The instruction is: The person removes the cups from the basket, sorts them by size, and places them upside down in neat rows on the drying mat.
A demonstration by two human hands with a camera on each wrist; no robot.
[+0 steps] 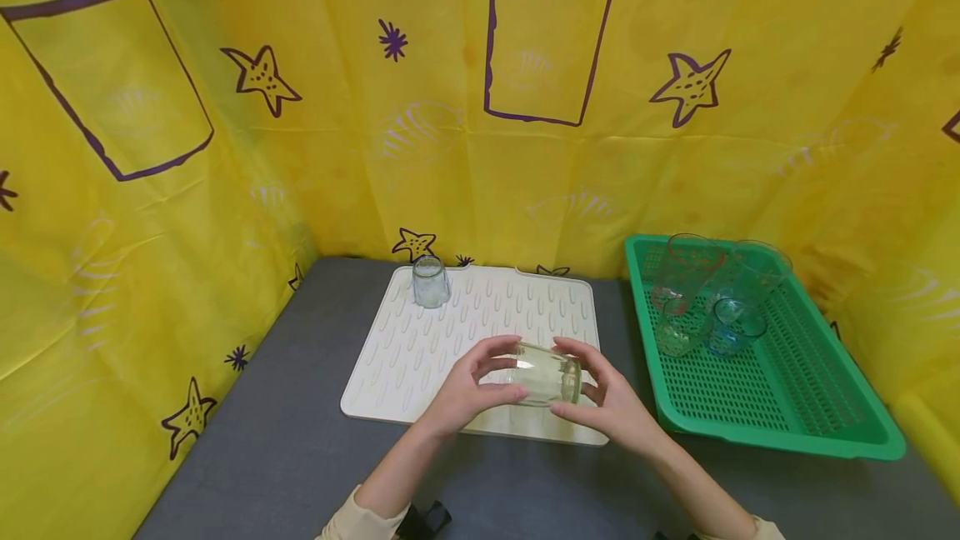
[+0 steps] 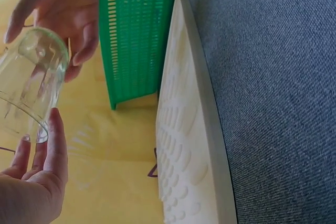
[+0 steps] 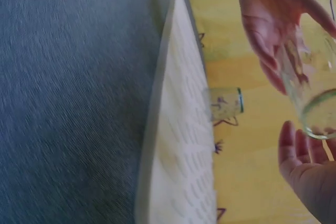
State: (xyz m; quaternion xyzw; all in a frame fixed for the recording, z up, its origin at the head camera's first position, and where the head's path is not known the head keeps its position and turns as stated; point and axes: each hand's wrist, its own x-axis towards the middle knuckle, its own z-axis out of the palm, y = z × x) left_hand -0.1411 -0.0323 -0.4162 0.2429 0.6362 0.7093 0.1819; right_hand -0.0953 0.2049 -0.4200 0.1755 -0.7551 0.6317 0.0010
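Observation:
A yellow-green tinted drinking glass (image 1: pixel 546 375) lies sideways in the air over the front part of a white ribbed drying mat (image 1: pixel 390 382). My left hand (image 1: pixel 471 386) holds its left end, fingers above and thumb below. With the thumb low and fingers over the top, my right hand (image 1: pixel 617 408) grips the other end. In the left wrist view, the right fingertips touch the glass (image 2: pixel 44 59) close to its rim. Another glass (image 1: pixel 431 283), pale blue-grey, stands on the mat's far left corner.
To the right, a green plastic basket (image 1: pixel 780 440) holds several glasses, among them a tall pink-tinted one (image 1: pixel 686 273) and a short blue one (image 1: pixel 735 332). A yellow patterned curtain (image 1: pixel 465 165) hangs behind and beside the dark grey table (image 1: pixel 262 440).

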